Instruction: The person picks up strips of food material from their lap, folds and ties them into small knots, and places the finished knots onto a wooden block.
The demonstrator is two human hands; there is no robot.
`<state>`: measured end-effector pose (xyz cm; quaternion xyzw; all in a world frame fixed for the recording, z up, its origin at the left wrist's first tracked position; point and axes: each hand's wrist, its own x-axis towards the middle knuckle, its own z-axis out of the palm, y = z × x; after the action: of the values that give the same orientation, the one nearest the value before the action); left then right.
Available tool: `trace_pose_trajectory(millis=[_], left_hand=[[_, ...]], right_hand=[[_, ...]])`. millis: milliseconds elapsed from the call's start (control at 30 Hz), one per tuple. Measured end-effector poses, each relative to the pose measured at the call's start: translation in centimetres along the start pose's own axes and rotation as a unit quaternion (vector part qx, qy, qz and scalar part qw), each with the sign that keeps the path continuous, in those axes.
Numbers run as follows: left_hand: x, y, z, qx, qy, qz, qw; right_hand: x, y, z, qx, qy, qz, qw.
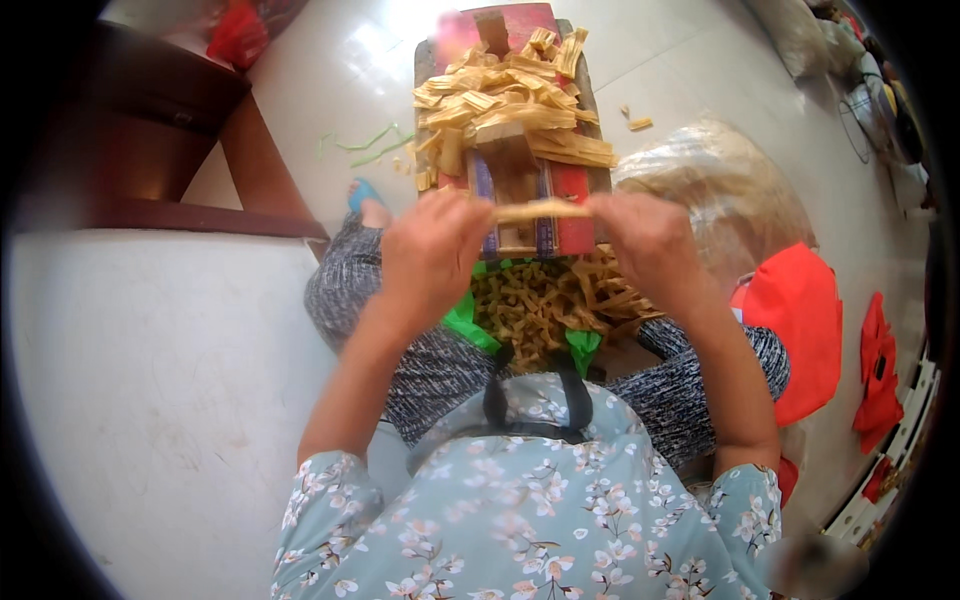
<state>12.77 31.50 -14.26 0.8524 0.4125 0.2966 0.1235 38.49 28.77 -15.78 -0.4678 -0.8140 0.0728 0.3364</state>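
Note:
Between my two hands stretches a yellow dried strip [543, 209], somewhat blurred, that looks like a bean curd stick. My left hand [437, 235] is closed round its left end, and my right hand [645, 235] grips the right end. Just beyond the strip, a wooden fixture [515, 170] with an upright block stands on a red-topped board [573, 182]. A heap of similar yellow strips [500, 95] covers the far part of the board. Below the board's near edge, many short pieces [535, 300] lie in a green bag [464, 325] between my legs.
A large clear plastic bag [715, 190] lies on the floor to the right, with a red bag [795, 335] nearer me. At the left stand a white surface [170, 380] and brown wooden furniture [260, 150]. Green strips of tie [375, 145] and loose crumbs [638, 123] lie on the tiles.

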Motion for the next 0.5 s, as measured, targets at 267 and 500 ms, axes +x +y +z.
trace_pose_trajectory(millis=[267, 500], left_hand=[[0.6, -2.9, 1.5, -0.048, -0.015, -0.096, 0.994], [-2.2, 0.7, -0.7, -0.174, 0.012, -0.069, 0.982]], right_hand=[[0.7, 4.6, 2.7, -0.059, -0.142, 0.074, 0.985], [-1.8, 1.4, 0.4, -0.028, -0.002, -0.055, 0.998]])
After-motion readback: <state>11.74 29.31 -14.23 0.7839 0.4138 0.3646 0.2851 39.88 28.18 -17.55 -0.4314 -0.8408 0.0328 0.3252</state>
